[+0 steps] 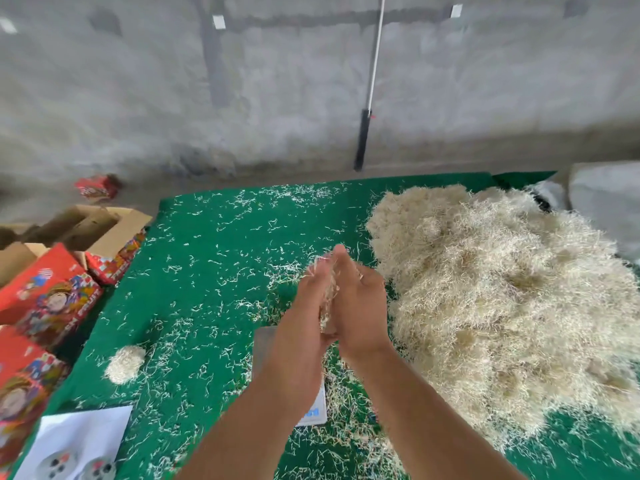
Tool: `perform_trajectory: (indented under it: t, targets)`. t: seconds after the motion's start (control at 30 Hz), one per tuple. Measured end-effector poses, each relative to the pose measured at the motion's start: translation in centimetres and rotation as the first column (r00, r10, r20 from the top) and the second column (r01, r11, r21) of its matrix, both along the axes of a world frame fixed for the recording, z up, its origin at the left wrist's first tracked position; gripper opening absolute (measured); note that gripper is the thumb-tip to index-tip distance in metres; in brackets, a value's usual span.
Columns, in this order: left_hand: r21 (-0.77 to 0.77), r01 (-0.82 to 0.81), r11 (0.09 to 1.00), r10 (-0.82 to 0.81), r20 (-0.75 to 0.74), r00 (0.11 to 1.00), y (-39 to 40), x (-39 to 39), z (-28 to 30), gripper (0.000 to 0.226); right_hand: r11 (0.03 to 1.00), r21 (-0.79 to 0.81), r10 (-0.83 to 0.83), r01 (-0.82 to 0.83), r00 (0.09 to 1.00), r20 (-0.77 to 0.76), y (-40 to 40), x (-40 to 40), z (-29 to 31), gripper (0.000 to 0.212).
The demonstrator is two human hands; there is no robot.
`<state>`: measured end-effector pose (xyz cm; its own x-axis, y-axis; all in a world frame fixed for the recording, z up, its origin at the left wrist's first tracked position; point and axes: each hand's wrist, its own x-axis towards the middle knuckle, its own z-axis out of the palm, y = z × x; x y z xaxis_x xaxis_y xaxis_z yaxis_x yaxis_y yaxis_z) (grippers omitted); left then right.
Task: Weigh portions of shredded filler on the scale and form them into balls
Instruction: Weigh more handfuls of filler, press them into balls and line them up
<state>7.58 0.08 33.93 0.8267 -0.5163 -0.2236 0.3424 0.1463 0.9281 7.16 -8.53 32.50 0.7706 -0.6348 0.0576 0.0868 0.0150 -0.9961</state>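
My left hand (306, 306) and my right hand (358, 303) press palm to palm above the green table, fingers straight, with a wad of pale shredded filler (327, 299) squeezed between them. Strands stick out at the fingertips. Under my left wrist lies the scale (266, 341), a grey platform with a white front edge, mostly hidden by my arm. A large heap of shredded filler (502, 292) covers the right half of the table. One finished filler ball (125, 363) sits at the table's left side.
Loose shreds litter the green table cloth (207, 271). Red printed cartons (48, 299) and open cardboard boxes (86, 226) stand off the left edge. A white sheet (79, 441) lies at the near left corner. A concrete wall rises behind.
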Motion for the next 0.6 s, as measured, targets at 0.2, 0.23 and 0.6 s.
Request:
perform_trajectory:
  t: [0.2,0.23,0.6]
  targets:
    - [0.558,-0.437,0.706,-0.31,0.798,0.517,-1.0,-0.8,-1.0,0.071,0.694,0.67,0.34,-0.264,0.94,0.018,-2.4,-1.1,2.0,0.014]
    - [0.552,-0.549,0.628,-0.351,0.83,0.433,-1.2,-0.8,-0.9,0.068,0.645,0.71,0.362,-0.282,0.931,0.042,-2.9,-1.5,2.2,0.009]
    - [0.145,-0.588,0.796,0.023,0.963,0.268,-5.9,-1.6,0.5,0.039,0.391,0.803,0.542,-0.45,0.818,0.195,-5.5,-4.9,3.7,0.071]
